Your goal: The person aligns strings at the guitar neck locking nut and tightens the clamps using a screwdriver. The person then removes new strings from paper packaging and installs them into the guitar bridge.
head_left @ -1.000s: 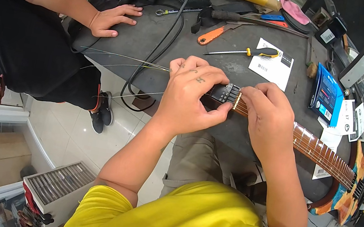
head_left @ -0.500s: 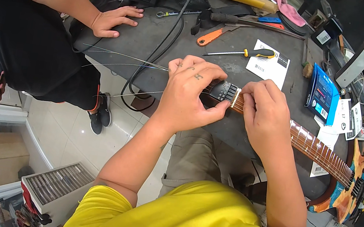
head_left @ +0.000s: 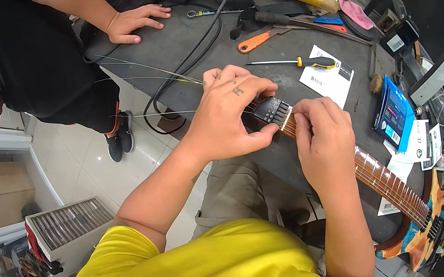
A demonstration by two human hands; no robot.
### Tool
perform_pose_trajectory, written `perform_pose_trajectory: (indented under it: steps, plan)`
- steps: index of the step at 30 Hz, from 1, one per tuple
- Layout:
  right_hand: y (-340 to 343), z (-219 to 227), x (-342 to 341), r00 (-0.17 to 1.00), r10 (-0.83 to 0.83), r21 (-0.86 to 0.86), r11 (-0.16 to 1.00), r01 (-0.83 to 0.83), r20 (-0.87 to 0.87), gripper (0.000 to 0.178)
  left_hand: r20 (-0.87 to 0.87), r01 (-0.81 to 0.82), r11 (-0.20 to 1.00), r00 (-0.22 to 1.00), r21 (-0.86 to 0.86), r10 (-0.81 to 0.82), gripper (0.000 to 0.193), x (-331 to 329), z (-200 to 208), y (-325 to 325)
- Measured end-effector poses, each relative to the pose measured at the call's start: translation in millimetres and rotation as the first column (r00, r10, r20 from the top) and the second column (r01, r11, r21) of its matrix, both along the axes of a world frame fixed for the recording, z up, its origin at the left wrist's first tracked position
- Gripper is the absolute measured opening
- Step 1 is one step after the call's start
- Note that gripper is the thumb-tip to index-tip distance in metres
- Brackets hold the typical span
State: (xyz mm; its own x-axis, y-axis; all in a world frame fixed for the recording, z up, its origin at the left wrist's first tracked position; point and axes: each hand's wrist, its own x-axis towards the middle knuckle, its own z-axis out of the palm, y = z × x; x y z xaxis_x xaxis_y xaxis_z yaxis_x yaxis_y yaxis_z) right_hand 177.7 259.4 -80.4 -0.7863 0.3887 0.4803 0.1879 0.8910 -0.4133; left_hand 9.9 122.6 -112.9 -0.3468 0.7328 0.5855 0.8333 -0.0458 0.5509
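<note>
An electric guitar (head_left: pixel 385 179) lies across the bench edge, its wood-and-blue body at the far right and its neck pointing left. My left hand (head_left: pixel 225 118) is closed around the head end, thumb and forefinger either side of the black metal headpiece (head_left: pixel 271 110). Beside the white nut, my right hand (head_left: pixel 327 147) is bent over the first frets, its thumb and fingers pinched at the guitar strings; the fingertips are partly hidden. Long loose string ends (head_left: pixel 146 67) stick out leftward past my left hand.
A dark workbench (head_left: pixel 190 45) carries a screwdriver (head_left: pixel 299 63), an orange-handled tool (head_left: pixel 254 42), white paper packets (head_left: pixel 325 82), a blue packet (head_left: pixel 394 117) and a black cable (head_left: pixel 210 42). Another person's hand (head_left: pixel 135 22) rests at the bench's left end.
Both my hands keep nearly the same place and grip on the guitar. The view has shifted slightly, and the other person's arm sits a little farther left.
</note>
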Motion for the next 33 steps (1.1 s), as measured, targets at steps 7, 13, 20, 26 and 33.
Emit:
perform_pose_trajectory:
  steps: [7,13,20,26,33]
  plan:
    - [-1,-2,0,0.999,-0.027,0.023,0.999,0.026,0.027,0.006,-0.012,-0.008,1.000,1.000,-0.004,0.008,0.059,0,0,0]
    - [-2,-1,0,0.999,-0.016,0.036,0.999,0.015,0.032,0.006,-0.004,-0.001,1.000,1.000,0.010,0.001,0.055,1,0,1]
    - [-8,4,-2,1.000,-0.022,0.030,0.999,0.022,0.002,0.010,0.001,-0.005,1.000,1.000,0.007,0.005,0.057,1,0,-2]
    - [-6,11,2,0.999,-0.037,-0.125,0.991,0.038,0.014,0.013,-0.037,0.003,1.000,0.999,0.024,-0.002,0.056,0,-1,-2]
    - [-3,11,0,1.000,0.018,-0.023,1.000,-0.018,0.012,0.012,-0.019,-0.013,0.999,1.000,0.039,0.014,0.054,-1,5,-2]
